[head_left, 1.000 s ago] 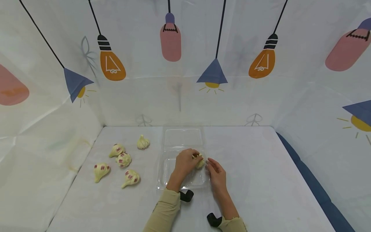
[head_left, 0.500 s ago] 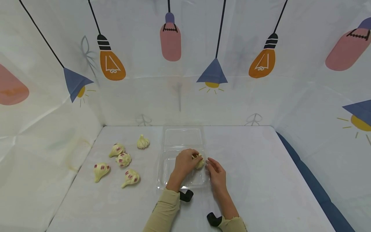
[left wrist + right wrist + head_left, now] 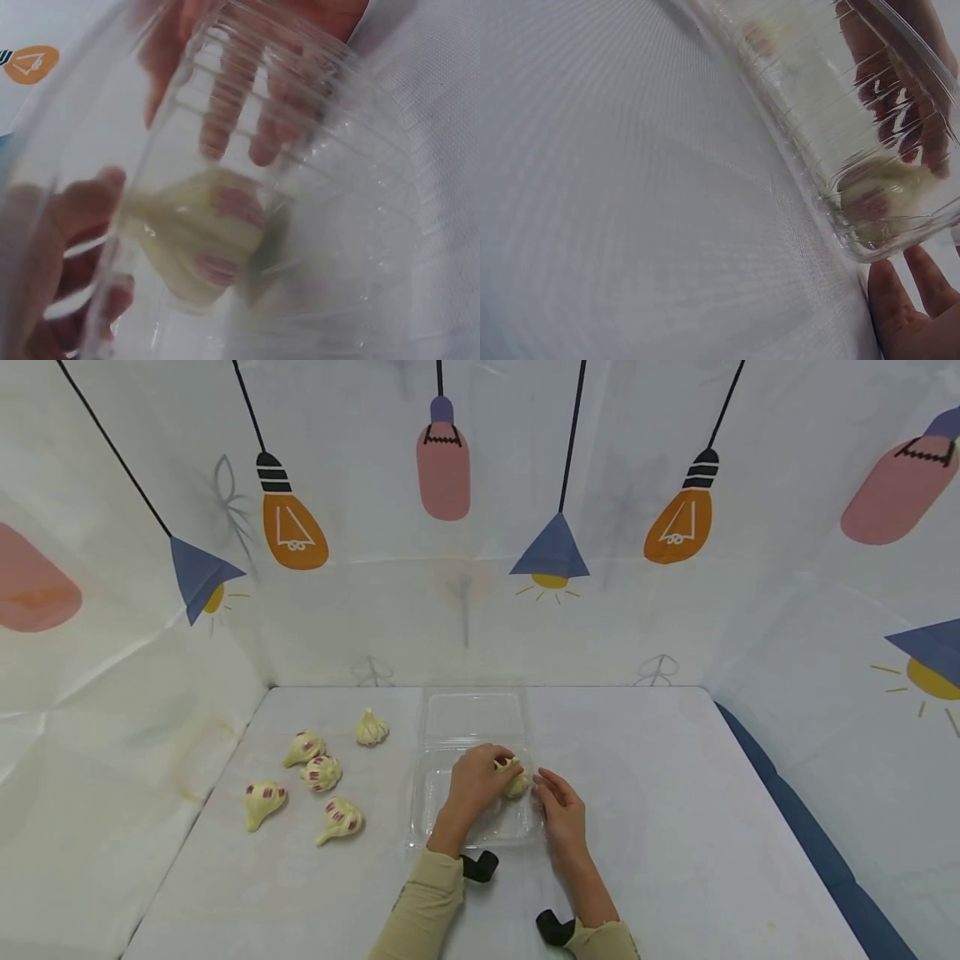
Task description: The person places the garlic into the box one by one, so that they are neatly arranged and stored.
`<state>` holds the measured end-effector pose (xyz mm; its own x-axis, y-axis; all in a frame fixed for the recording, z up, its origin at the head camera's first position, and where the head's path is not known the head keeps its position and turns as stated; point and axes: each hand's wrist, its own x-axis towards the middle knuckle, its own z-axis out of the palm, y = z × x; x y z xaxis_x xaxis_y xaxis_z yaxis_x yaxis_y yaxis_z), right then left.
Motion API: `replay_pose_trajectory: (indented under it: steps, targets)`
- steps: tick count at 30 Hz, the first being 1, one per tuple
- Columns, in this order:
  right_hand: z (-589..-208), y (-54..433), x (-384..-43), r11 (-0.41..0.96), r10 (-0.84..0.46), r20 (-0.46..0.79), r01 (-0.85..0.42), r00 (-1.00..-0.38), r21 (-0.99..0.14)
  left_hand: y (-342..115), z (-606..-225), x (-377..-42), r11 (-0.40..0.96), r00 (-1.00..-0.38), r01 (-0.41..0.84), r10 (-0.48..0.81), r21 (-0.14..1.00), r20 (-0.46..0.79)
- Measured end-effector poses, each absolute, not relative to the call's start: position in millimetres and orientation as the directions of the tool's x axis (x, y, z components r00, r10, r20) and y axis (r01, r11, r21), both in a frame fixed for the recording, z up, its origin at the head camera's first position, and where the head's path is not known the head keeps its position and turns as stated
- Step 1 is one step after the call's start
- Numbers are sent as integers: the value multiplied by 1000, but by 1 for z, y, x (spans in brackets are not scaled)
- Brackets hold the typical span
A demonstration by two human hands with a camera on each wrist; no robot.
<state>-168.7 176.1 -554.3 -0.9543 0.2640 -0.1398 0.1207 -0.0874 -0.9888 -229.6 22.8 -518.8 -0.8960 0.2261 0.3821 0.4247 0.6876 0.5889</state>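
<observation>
A clear plastic clamshell container (image 3: 429,793) lies on the table with its lid (image 3: 472,714) folded back. My left hand (image 3: 477,777) reaches over the right side of its tray and pinches a garlic bulb (image 3: 516,785) near the stem. Through the plastic in the left wrist view, the pale bulb (image 3: 202,236) shows purple patches, with the left fingertips (image 3: 112,178) at its stem. My right hand (image 3: 562,814) is at the container's right outer side, fingers lightly bent. In the right wrist view its fingertips (image 3: 885,274) are right at the tray's corner.
Several more garlic bulbs lie left of the container: a plain one (image 3: 371,727) at the back and purple-marked ones, such as the nearest bulb (image 3: 339,820). The white table (image 3: 675,827) ends at a lamp-printed backdrop (image 3: 465,602) behind.
My left hand has shifted very slightly to the left with the garlic bulb. My right hand and the container keep their places.
</observation>
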Motion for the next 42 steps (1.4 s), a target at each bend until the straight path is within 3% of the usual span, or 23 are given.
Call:
replay_pose_trajectory:
  steps: [23, 36, 42]
  targets:
    - [-554, 175, -168, -125, 265, -165, 136, -950, -983, -28, -503, -211, 718, -902, 396, 186, 573, 390]
    - [-555, 175, -170, -143, 275, -139, 103, -951, -984, -78, -496, -196, 709, -911, 325, 58, 626, 407]
    - [-556, 176, -169, -126, 272, -140, 109, -952, -986, -110, -496, -184, 688, -935, 257, -2, 679, 356]
